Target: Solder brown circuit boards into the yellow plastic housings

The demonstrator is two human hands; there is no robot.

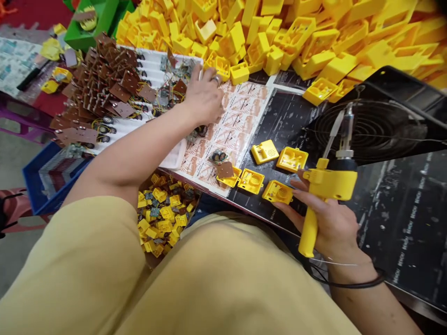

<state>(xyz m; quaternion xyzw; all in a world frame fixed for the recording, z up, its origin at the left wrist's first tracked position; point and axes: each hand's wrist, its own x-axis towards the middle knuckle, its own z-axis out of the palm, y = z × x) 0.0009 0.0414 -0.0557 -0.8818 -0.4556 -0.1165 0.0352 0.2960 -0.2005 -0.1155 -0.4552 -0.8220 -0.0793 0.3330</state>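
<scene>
Pale yellow cloth of the person's shirt (216, 279) fills the near edge. Beyond it, at near right, a yellow soldering gun (331, 184) stands in the grip of the right hand (331, 218), its metal tip directed to the far side; the hand is partly curled about the handle, with thumb and forefinger spread apart beside a hollow yellow casing (277, 191) on the bench (286, 121). Just left and far of that casing lie more yellow casings (250, 181), one with a brown circuit board (225, 170) over it. Farther left, the left hand (205, 95) is bent, fingers down, at the right edge of a white tray (177, 158); whether it has hold of anything I cannot tell. Brown boards (101, 79) with wires heap across the tray. Along the far side runs a big pile of yellow housings (237, 39); at far right, a black fan (370, 123) is behind the gun's tip. Green bins (104, 23) sit at far left, a blue crate (33, 174) at left, below bench height.
</scene>
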